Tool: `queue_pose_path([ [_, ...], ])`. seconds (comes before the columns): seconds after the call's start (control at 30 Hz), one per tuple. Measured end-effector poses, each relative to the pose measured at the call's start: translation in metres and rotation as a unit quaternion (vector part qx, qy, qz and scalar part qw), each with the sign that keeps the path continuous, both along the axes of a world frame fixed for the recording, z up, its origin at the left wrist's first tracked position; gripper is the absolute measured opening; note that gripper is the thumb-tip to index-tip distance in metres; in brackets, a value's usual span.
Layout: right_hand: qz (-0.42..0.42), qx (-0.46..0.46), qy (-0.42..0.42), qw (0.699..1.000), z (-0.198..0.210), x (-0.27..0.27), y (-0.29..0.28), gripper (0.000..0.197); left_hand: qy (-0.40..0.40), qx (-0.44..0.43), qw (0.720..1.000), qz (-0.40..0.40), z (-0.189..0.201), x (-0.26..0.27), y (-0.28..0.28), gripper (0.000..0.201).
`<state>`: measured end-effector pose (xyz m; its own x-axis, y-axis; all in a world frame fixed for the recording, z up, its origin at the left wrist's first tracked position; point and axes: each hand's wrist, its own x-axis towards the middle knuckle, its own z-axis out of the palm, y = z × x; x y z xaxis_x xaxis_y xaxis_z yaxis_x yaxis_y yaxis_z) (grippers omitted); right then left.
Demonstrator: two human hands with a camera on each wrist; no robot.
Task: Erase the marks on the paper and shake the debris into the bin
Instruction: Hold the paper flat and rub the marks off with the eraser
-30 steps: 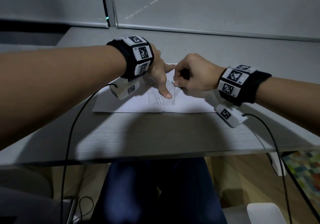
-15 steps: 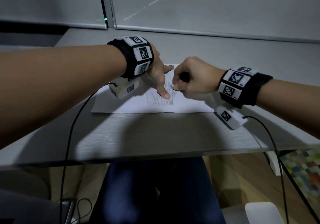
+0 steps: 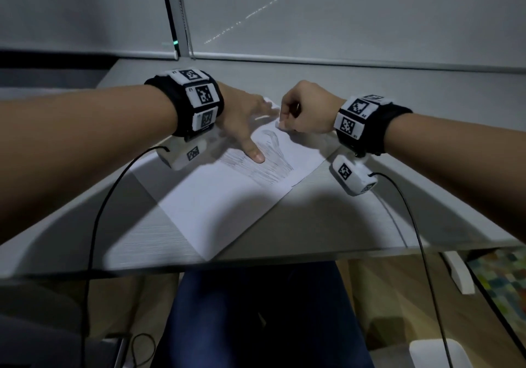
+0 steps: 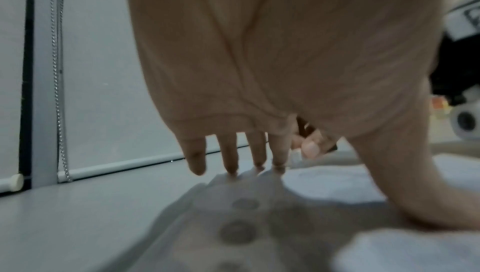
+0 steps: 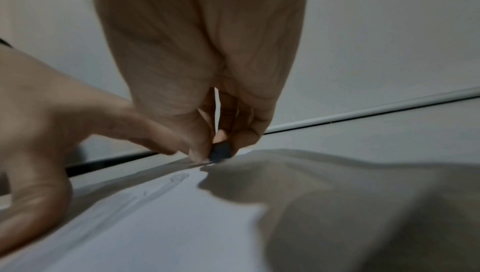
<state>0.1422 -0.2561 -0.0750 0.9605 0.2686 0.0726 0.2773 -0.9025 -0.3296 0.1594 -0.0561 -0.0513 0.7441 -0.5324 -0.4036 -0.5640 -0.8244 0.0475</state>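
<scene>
While the paper [image 3: 227, 202] lies flat on the tabletop [image 3: 341, 219], turned at an angle so that one corner points at the near edge, the left hand [image 3: 244, 122] rests on it with fingers spread and straight. Its thumb presses down in the middle of the pencil marks [image 3: 270, 165], and in the left wrist view the fingertips [image 4: 231, 168] touch the sheet further back. That spread is probably there to pin the sheet, so that rubbing does not drag or crease it.

Just beside it, the right hand [image 3: 307, 108] is curled, with thumb and fingers pinching a small dark eraser [image 5: 220, 151]. The right wrist view shows the eraser's lower end touching the paper near its far edge, at the top of the scribbled patch. Holding it short and close to the tip likely gives firm pressure over a small spot, and keeping both hands near each other means the sheet is held right where the force lands.

Most of the marks are plainly there, a band of hatched lines and a looped outline running towards the near right edge, so I judge the erasing to be at an early stage. Whether any crumbs lie on the sheet is hard to say, as the wrist views are blurred. No bin can be picked out with certainty in these views.
</scene>
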Motion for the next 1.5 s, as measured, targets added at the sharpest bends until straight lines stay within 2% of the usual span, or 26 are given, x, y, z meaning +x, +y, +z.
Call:
queue_pose_path([
  [0.07, 0.011, 0.013, -0.009, 1.0, 0.001, 0.002, 0.006, 0.01, 0.031, -0.018, 0.999, -0.006, -0.004, 0.002, 0.001, 0.123],
  [0.17, 0.019, 0.023, -0.018, 0.999, 0.0, 0.002, 0.013, 0.011, 0.023, -0.027, 0.999, -0.018, -0.008, 0.006, 0.003, 0.113],
  [0.23, 0.02, 0.023, -0.016, 0.999, -0.002, 0.003, 0.014, 0.01, 0.021, -0.035, 0.999, -0.018, -0.008, 0.007, 0.003, 0.115],
  [0.37, 0.025, -0.004, -0.034, 0.999, -0.009, 0.0, 0.02, 0.011, 0.019, -0.016, 1.0, -0.005, -0.012, 0.012, 0.001, 0.13],
  [0.5, 0.076, 0.005, 0.003, 0.997, -0.009, -0.008, 0.027, 0.008, 0.033, 0.004, 0.999, 0.029, -0.018, 0.022, -0.003, 0.116],
  [0.67, 0.019, 0.008, -0.024, 1.0, -0.007, 0.001, 0.019, 0.012, 0.027, 0.019, 0.999, -0.01, -0.009, 0.012, -0.004, 0.118],
  [0.73, 0.009, 0.006, -0.04, 0.999, -0.008, 0.002, 0.019, 0.015, 0.024, 0.016, 1.0, 0.0, -0.009, 0.012, -0.005, 0.119],
  [0.93, 0.062, 0.018, -0.014, 0.998, -0.01, -0.013, 0.03, 0.014, 0.025, 0.034, 0.999, 0.005, -0.008, 0.01, -0.008, 0.107],
  [1.0, 0.029, 0.025, -0.027, 0.999, -0.009, -0.006, 0.026, 0.011, 0.02, 0.035, 0.999, -0.002, -0.009, 0.011, -0.01, 0.113],
  [1.1, -0.029, 0.02, -0.042, 0.998, -0.006, 0.005, 0.016, 0.01, 0.017, 0.05, 0.999, -0.007, -0.011, 0.015, -0.01, 0.142],
  [1.13, -0.03, 0.018, -0.037, 0.999, -0.005, 0.005, 0.016, 0.011, 0.016, 0.051, 0.999, -0.007, -0.011, 0.017, -0.01, 0.144],
  [1.17, -0.018, 0.018, -0.03, 0.999, -0.005, 0.001, 0.02, 0.011, 0.018, 0.051, 0.999, -0.007, -0.011, 0.018, -0.009, 0.141],
  [1.27, 0.044, 0.027, -0.002, 0.999, -0.006, -0.013, 0.035, 0.017, 0.019, 0.032, 0.999, 0.01, -0.01, 0.015, -0.009, 0.109],
  [1.3, 0.057, 0.025, 0.001, 0.998, -0.006, -0.015, 0.038, 0.018, 0.017, 0.025, 0.999, 0.019, -0.01, 0.015, -0.009, 0.105],
  [1.5, -0.019, 0.004, -0.011, 1.0, -0.002, 0.004, 0.031, 0.013, 0.03, 0.049, 0.998, -0.01, -0.012, 0.017, -0.011, 0.122],
])
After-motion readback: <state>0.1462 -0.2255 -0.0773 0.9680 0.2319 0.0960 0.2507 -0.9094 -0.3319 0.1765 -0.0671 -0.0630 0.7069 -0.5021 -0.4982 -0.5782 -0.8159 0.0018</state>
